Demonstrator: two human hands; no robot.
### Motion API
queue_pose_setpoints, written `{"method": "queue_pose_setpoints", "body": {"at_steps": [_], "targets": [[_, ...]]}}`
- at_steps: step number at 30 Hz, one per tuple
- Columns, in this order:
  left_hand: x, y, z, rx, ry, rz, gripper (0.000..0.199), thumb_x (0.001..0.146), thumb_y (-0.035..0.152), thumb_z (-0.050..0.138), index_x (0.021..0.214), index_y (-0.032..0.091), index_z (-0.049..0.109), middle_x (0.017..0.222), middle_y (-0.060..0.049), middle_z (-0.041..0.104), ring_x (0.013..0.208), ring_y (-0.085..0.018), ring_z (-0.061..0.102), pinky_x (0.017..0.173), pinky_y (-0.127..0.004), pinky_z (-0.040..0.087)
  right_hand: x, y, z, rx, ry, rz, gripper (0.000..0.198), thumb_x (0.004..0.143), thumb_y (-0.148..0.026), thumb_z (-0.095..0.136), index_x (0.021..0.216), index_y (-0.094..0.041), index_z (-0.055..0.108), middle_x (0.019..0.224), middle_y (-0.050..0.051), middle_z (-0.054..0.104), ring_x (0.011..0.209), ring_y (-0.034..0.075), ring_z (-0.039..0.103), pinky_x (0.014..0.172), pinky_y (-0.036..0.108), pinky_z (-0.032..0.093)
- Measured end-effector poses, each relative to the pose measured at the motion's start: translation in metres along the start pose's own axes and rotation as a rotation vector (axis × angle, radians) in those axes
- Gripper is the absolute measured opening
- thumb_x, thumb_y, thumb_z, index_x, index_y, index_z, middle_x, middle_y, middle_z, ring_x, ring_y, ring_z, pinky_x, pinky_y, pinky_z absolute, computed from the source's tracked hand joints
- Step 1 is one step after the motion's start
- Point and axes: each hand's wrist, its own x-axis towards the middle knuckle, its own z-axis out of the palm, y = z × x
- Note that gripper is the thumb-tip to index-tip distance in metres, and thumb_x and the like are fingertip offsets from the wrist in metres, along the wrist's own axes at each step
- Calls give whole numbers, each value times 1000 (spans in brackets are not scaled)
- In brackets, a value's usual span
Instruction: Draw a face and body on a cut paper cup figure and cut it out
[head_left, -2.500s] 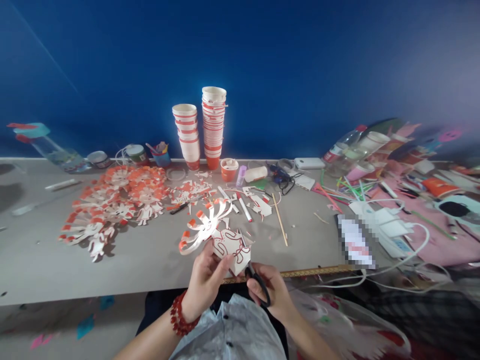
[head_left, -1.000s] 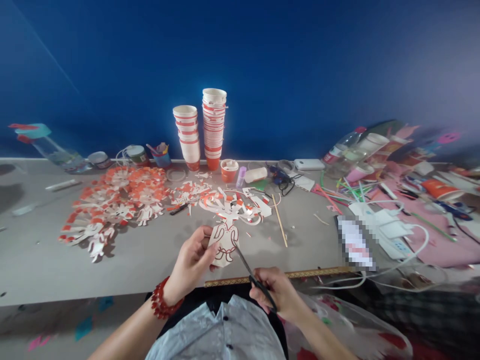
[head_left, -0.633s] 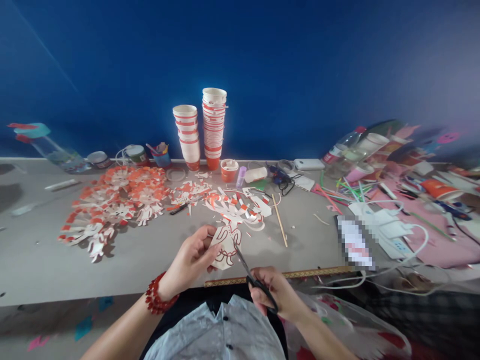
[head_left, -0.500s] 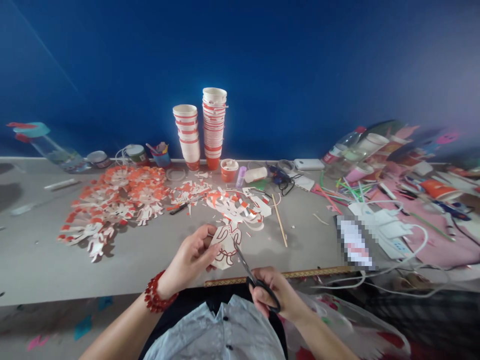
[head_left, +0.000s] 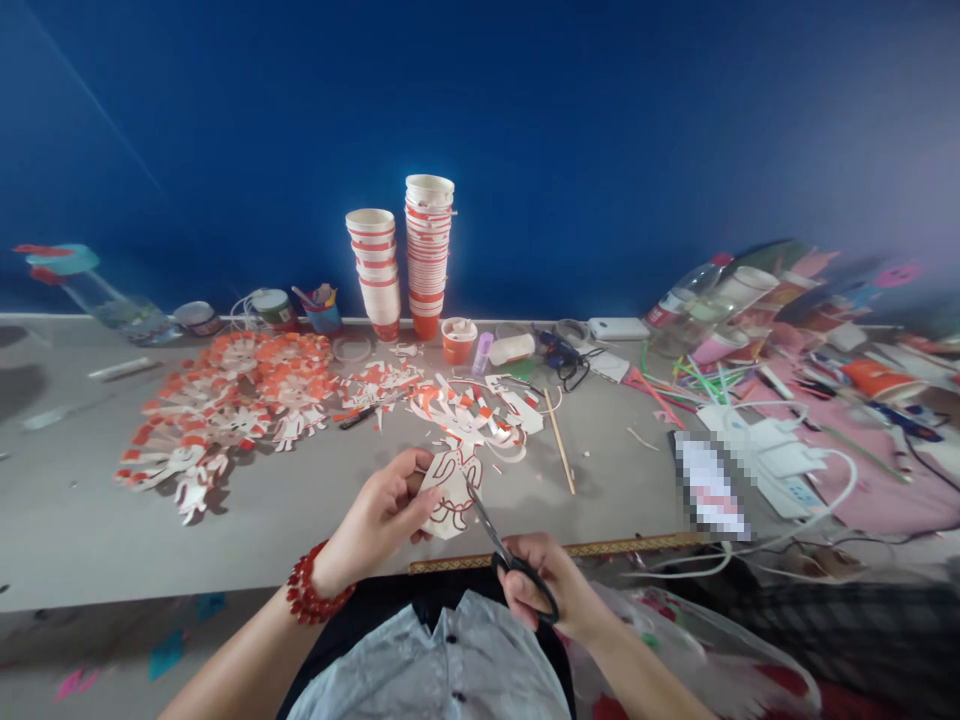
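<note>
My left hand (head_left: 390,505) pinches the left edge of a white paper cutout (head_left: 453,488) with a doll figure outlined in dark red. Its upper end carries curled orange-and-white strips. Black-handled scissors (head_left: 491,535) are in my right hand (head_left: 541,582), fingers through the loops. The blade tips reach the right side of the drawn figure, where the paper is being cut. A pile of finished-looking orange-and-white paper dolls (head_left: 240,390) lies to the left. Small paper scraps (head_left: 379,385) and a craft knife (head_left: 358,416) lie beyond my hands.
Two tall stacks of paper cups (head_left: 429,260) stand by the blue wall. A wooden stick (head_left: 559,440) lies right of the cutout. Farther right are a phone (head_left: 711,485), a white power strip (head_left: 780,465) with cables, and a plastic bottle (head_left: 679,298).
Both hands stay nearly in place. The scissors have shifted very slightly to the left, and the curled strips at the cutout's top have moved a little.
</note>
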Motion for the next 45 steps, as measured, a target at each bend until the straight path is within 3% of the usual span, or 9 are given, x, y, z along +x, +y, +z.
{"method": "queue_pose_setpoints", "body": {"at_steps": [15,24,32,45], "targets": [[3,4,-3,16,-20,-14,36,93,46,59,112,17,51,70,1,63,51,-8,53,48,-18,47,-3,1,0,-91,30,-11,70,71,-88,55,59,-20,45,41,-4,45,36,6,33,41,22,24],[3,9,-2,17,-26,-44,37,90,47,61,108,17,49,66,3,61,49,-7,50,47,-17,44,-2,13,-5,-173,70,-94,68,74,-85,56,58,-20,45,41,-4,44,36,8,35,39,23,20],[2,3,-4,35,-96,-34,34,93,47,58,109,17,50,68,3,60,49,-7,47,48,-18,44,3,11,0,-44,33,44,70,61,-86,67,66,-18,51,47,-4,49,38,8,43,39,20,27],[2,0,-4,-35,-111,-22,33,94,46,59,108,18,52,69,2,62,49,-7,50,48,-17,45,5,10,0,-107,54,-57,71,68,-89,57,62,-19,49,44,-5,44,38,7,35,40,22,22]]}}
